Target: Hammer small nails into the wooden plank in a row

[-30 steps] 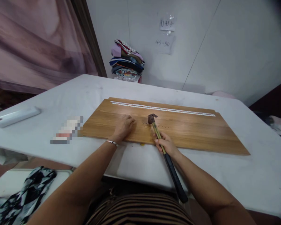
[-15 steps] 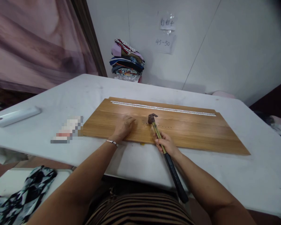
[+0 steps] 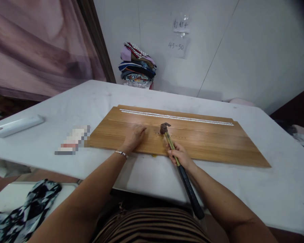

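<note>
While R hand [image 3: 180,156] grip was clamped mid-shaft on hammer [image 3: 183,177], axis ran near-right to far-left; head sat just right of L hand [image 3: 134,136], flat, fingers loose, on board [image 3: 207,141].

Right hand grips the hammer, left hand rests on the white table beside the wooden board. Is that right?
No: in the head view the left hand rests on the wooden board itself, not the table beside it. The right hand does grip the hammer.
</note>
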`<act>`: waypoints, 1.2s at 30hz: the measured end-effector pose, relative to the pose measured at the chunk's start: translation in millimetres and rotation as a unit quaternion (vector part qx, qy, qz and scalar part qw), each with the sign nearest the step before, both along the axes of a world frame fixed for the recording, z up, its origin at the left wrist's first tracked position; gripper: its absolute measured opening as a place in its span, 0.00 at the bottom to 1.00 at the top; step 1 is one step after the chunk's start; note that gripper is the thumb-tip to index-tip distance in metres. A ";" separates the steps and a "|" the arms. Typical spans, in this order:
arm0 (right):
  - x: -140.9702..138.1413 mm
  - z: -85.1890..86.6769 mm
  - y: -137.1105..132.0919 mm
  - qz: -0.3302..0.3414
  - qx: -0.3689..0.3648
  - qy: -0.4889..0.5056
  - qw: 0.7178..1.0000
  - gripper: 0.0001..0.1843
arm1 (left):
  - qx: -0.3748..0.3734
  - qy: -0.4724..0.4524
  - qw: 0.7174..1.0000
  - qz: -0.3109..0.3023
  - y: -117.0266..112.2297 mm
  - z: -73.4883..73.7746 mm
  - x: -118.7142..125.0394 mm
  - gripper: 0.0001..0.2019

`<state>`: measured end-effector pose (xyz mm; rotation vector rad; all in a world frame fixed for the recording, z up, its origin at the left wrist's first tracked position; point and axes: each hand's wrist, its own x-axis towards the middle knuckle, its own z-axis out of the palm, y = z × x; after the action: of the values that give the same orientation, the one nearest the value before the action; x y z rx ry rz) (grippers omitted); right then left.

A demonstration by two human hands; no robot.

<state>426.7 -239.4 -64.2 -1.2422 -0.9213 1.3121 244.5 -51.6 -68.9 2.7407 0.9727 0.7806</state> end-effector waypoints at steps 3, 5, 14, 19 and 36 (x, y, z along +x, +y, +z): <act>0.3 0.1 -0.2 0.000 0.003 -0.004 1.000 0.16 | 0.003 -0.001 1.000 -0.004 -0.1 1.2 0.0 0.10; 0.1 0.4 -0.3 0.001 0.003 -0.007 1.000 0.16 | 0.008 -0.003 1.000 -0.006 -0.1 1.4 -0.1 0.09; 0.0 -0.3 -0.3 0.003 0.012 0.002 1.000 0.15 | 0.018 0.006 1.000 0.003 -0.8 2.1 -0.6 0.09; -0.5 0.2 -0.3 0.000 0.012 0.005 1.000 0.15 | 0.015 0.011 1.000 0.008 -1.5 1.7 -1.2 0.10; -0.6 1.2 0.0 -0.001 0.008 0.015 1.000 0.14 | 0.031 0.016 0.999 0.004 -0.5 1.1 -1.3 0.13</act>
<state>426.1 -239.4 -63.1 -1.2073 -0.9086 1.3155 243.2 -52.0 -67.9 2.8126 0.9821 0.7835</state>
